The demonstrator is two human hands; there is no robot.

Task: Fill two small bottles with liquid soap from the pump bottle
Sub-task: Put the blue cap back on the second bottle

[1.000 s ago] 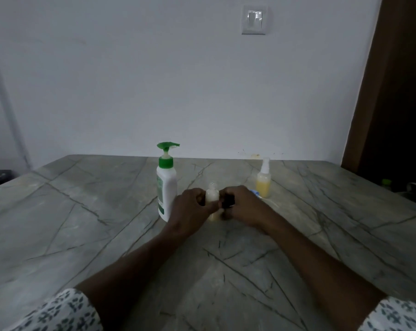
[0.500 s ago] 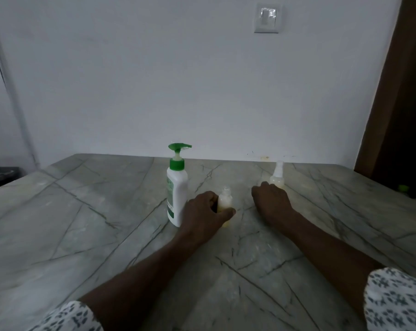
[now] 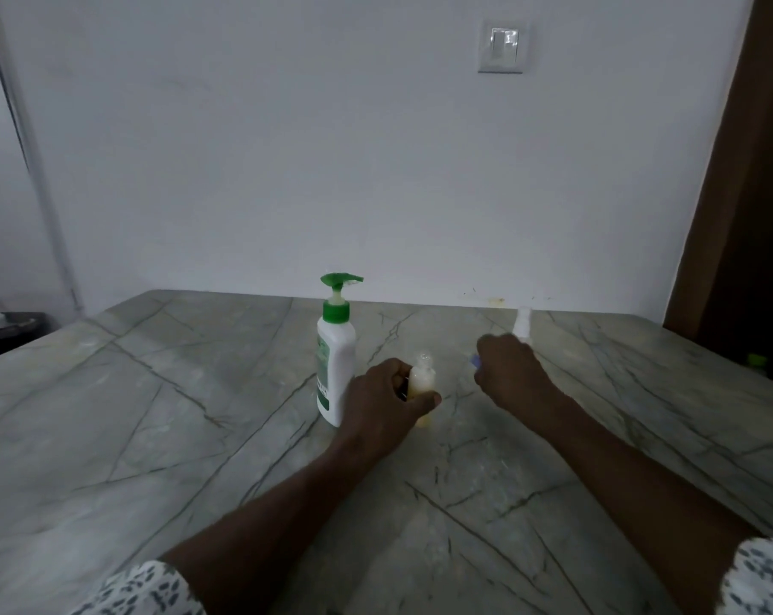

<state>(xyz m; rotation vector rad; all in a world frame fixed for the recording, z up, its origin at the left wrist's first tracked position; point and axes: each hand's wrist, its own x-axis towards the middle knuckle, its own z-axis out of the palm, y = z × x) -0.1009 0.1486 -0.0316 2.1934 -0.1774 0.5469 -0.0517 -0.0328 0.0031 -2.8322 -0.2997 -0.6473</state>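
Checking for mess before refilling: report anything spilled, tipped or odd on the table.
The pump bottle and the small bottle gripped by the left hand stand upright. Only oddity: a small yellowish smear at the far edge of the table, by the wall, possibly dried soap.

A veined grey marble table meets a white wall — light switch high up, brown panel at right
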